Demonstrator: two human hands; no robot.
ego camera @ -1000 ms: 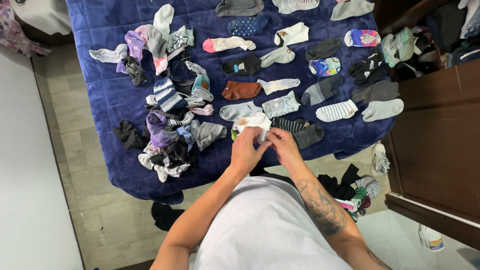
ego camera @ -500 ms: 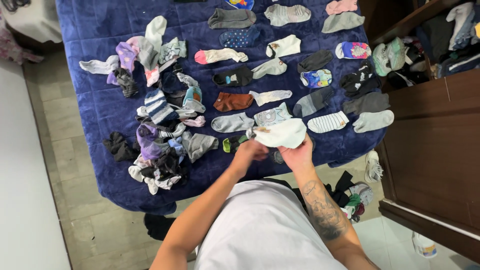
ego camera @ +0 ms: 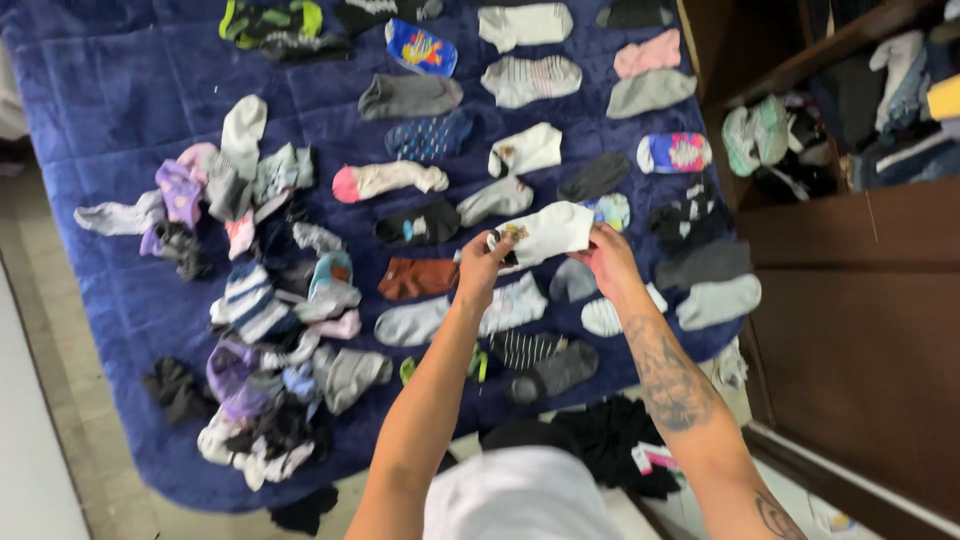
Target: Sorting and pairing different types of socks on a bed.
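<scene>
Bed with blue quilt (ego camera: 120, 90), paired socks in rows mid-frame, loose sock heap (ego camera: 260, 340) at left. Left hand (ego camera: 480, 268) and right hand (ego camera: 608, 258) both pinch white sock (ego camera: 548, 232) at frame centre, above rows. Step judged: folding

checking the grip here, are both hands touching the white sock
Touching. The head view shows the left hand pinching one end of the white sock and the right hand gripping the other end, holding it stretched above the blue blanket.
</scene>
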